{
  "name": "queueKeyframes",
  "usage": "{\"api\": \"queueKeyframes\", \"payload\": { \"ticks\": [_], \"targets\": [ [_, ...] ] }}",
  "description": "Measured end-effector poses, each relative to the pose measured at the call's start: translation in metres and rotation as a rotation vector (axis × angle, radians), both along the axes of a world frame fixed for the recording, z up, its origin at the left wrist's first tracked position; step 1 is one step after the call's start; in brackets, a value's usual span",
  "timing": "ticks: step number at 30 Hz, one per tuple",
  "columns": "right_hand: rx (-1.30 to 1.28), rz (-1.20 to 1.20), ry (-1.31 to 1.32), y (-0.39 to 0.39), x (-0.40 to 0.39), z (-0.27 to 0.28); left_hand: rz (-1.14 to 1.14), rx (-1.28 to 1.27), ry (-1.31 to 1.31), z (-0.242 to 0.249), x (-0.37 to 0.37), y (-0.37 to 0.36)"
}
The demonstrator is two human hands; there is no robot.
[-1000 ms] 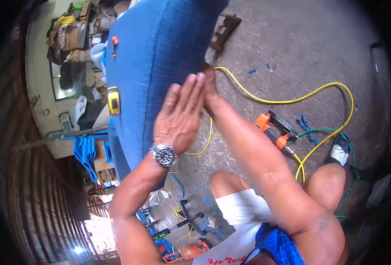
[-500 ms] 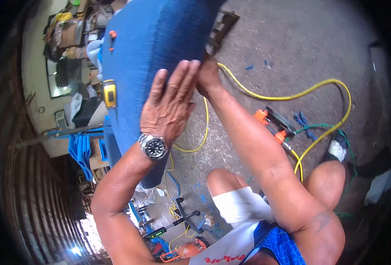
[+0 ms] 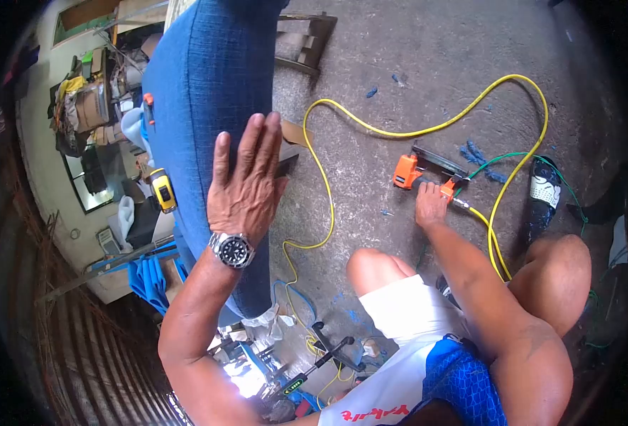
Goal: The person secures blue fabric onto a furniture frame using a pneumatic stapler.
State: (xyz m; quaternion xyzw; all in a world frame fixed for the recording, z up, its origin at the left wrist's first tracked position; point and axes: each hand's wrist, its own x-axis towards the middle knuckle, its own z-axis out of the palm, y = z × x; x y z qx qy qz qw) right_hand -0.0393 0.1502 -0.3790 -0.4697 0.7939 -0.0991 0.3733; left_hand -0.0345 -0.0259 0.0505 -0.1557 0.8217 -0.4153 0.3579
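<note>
My left hand [image 3: 246, 184], with a steel watch at its wrist, lies flat against the blue upholstered piece [image 3: 211, 92], fingers stretched out. Down on the concrete floor is an orange and black pneumatic staple gun [image 3: 405, 171]. My right hand [image 3: 432, 204] has its fingers curled over the gun's handle, and the palm side is hidden. From the gun's end runs a yellow air hose [image 3: 495, 241]. On top of the upholstered piece sit a yellow tape measure [image 3: 162, 190] and an orange-handled tool [image 3: 149, 108].
The yellow hose loops across the floor, with a green cord [image 3: 502, 157] beside it. Blue fabric scraps [image 3: 481, 160] lie near the gun. A wooden frame [image 3: 310, 46] stands beyond the upholstery. Cluttered shelves are at the left.
My right hand has left the underside of the upholstered piece and come down onto the staple gun. My left hand stays on the blue fabric. The view has shifted.
</note>
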Motion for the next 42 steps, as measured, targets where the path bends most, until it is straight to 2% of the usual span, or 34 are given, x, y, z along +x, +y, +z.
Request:
{"api": "queueKeyframes", "payload": {
  "ticks": [6, 8, 12, 15, 17, 19, 21, 25, 28, 31, 32, 35, 39, 42],
  "targets": [
    [-0.060, 0.101, 0.130, -0.008, -0.017, -0.016, -0.045, -0.047, 0.003, 0.000, 0.005, -0.001],
    [-0.010, 0.058, 0.146, -0.012, -0.031, -0.018, -0.021, -0.066, 0.101, -0.003, 0.009, 0.002],
    [0.061, 0.157, 0.163, -0.018, -0.019, -0.049, -0.003, -0.071, 0.206, -0.008, 0.007, 0.003],
    [0.148, 0.091, -0.012, -0.030, -0.031, -0.037, 0.058, 0.007, 0.251, -0.004, 0.000, 0.005],
    [0.315, 0.088, -0.240, -0.052, -0.058, -0.002, 0.060, -0.011, 0.230, -0.004, -0.004, 0.006],
    [0.337, 0.118, -0.384, -0.063, -0.084, 0.058, 0.060, -0.020, 0.217, -0.006, -0.005, 0.006],
    [0.231, -0.185, -0.493, -0.072, -0.077, 0.082, 0.065, -0.050, 0.193, -0.007, -0.006, 0.006],
    [-0.093, -0.547, -0.943, -0.094, -0.065, 0.099, 0.045, -0.078, 0.169, -0.009, -0.007, 0.007],
    [-0.465, -0.636, -1.732, -0.106, -0.074, 0.126, 0.077, -0.093, 0.131, -0.008, -0.011, 0.010],
    [-0.305, -0.718, -2.707, -0.092, -0.110, 0.168, 0.086, -0.089, 0.111, -0.007, -0.012, 0.010],
    [-0.359, -0.699, -2.802, -0.089, -0.105, 0.171, 0.098, -0.090, 0.103, -0.006, -0.011, 0.010],
    [-0.272, -0.679, -3.100, -0.081, -0.092, 0.194, 0.089, -0.088, 0.113, -0.007, -0.010, 0.009],
    [-0.116, -0.647, -3.349, -0.075, -0.077, 0.219, 0.053, -0.129, 0.090, -0.009, -0.008, 0.007],
    [-0.154, -0.607, -3.248, -0.071, -0.073, 0.233, 0.030, -0.113, 0.115, -0.009, -0.005, 0.006]
  ]
}}
